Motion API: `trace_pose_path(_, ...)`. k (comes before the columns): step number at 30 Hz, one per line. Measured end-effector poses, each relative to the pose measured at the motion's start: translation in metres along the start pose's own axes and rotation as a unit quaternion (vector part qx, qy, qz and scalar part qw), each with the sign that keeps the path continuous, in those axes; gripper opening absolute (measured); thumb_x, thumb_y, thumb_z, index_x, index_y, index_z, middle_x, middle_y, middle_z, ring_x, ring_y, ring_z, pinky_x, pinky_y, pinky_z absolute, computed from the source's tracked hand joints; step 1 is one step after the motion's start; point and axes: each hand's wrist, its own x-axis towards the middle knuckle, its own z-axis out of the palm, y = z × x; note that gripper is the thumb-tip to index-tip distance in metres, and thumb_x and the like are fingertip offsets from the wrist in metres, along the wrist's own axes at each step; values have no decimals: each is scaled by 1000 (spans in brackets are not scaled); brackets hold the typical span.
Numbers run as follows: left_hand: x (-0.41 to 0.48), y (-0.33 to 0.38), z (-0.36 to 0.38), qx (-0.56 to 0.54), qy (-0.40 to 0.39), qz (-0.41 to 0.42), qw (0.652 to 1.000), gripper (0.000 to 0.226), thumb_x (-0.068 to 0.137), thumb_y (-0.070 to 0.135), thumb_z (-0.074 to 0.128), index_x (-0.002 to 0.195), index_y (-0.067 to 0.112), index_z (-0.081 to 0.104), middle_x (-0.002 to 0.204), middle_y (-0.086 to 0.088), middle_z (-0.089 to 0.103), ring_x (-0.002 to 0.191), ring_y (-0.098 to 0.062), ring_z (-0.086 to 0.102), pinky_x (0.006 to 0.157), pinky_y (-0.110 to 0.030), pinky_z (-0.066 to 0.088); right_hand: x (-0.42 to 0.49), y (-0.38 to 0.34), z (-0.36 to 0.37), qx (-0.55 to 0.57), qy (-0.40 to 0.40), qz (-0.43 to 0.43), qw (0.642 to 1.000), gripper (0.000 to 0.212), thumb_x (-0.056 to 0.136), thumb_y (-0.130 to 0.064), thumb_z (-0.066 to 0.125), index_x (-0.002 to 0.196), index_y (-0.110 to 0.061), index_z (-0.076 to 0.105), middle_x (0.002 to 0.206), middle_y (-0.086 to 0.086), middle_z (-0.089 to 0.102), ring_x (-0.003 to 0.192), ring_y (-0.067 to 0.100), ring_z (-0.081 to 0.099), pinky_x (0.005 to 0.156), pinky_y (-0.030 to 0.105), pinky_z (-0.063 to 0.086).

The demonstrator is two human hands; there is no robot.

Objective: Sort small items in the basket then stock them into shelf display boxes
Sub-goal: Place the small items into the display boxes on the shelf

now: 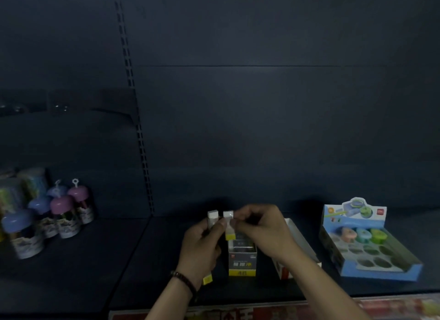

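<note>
My left hand [202,243] grips a bundle of small white erasers with yellow sleeves; one white end [212,215] sticks up above the fingers and a yellow end [207,279] shows below the wrist. My right hand [259,226] pinches another white-and-yellow eraser [229,225] next to the bundle. Both hands hover over a small grey-and-yellow display box [242,260] standing open on the dark shelf. The basket is not in view.
A white-and-red box [298,238] lies behind my right wrist. A blue display tray [371,269] with round colourful items stands at the right. Several jars with pink and blue lids [62,214] stand at the left. The shelf's front edge [238,303] runs below.
</note>
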Motion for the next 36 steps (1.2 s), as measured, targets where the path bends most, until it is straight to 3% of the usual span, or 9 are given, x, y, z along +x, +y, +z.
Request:
trace_pose_path(3, -2, 4, 2, -1, 1, 3, 1000, 17, 104, 17, 63, 100, 4, 74, 51, 4, 54, 37, -7, 41, 35, -18, 28, 0, -1, 1, -5, 23, 4, 1000, 13, 91, -12, 81, 97, -24, 84, 89, -6, 81, 88, 10, 78, 85, 33, 63)
trace_pose_path(10, 4, 11, 1, 22, -10, 33, 999, 16, 101, 21, 67, 100, 9, 78, 56, 2, 57, 41, -9, 38, 37, -21, 28, -4, -15, 1, -13, 9, -24, 1000, 23, 85, -14, 89, 103, -28, 84, 93, -13, 82, 92, 3, 77, 84, 21, 60)
trace_pose_path(14, 8, 5, 0, 28, -17, 36, 999, 23, 105, 26, 62, 99, 9, 76, 74, -5, 67, 42, -11, 38, 37, -21, 27, 1, -17, -11, -112, 15, -53, 992, 24, 87, -16, 85, 102, -34, 83, 94, -20, 80, 93, -4, 74, 84, 15, 58)
trace_pose_path(17, 12, -14, -7, 6, 7, -8, 1000, 27, 111, 35, 48, 111, 17, 68, 73, 1, 56, 43, -8, 35, 39, -21, 24, 14, -10, -26, -219, -1, -65, 974, 20, 90, -20, 84, 101, -37, 79, 96, -24, 76, 95, -9, 70, 85, 13, 56)
trace_pose_path(23, 23, -54, -24, -10, 45, -43, 998, 16, 113, 29, 38, 110, 19, 49, 79, -3, 48, 46, -10, 28, 46, -21, 21, 47, 15, -40, -392, -65, -60, 916, 8, 91, -26, 75, 96, -32, 77, 97, -17, 75, 91, 4, 70, 83, 38, 62)
trace_pose_path(28, 26, -60, -29, -26, 28, -27, 999, 14, 112, 26, 44, 116, 14, 51, 80, -7, 57, 48, -11, 33, 46, -23, 23, 63, 25, -28, -461, -124, -39, 878, 12, 94, -30, 69, 104, -32, 76, 110, -10, 74, 101, 14, 69, 89, 40, 60)
trace_pose_path(36, 27, -62, -29, -11, 29, 0, 1000, 12, 112, 23, 45, 116, 14, 53, 98, -13, 72, 48, -11, 33, 44, -23, 27, 76, 32, -11, -490, -136, -16, 861, 15, 98, -30, 66, 107, -31, 78, 118, -6, 75, 111, 19, 68, 95, 40, 57)
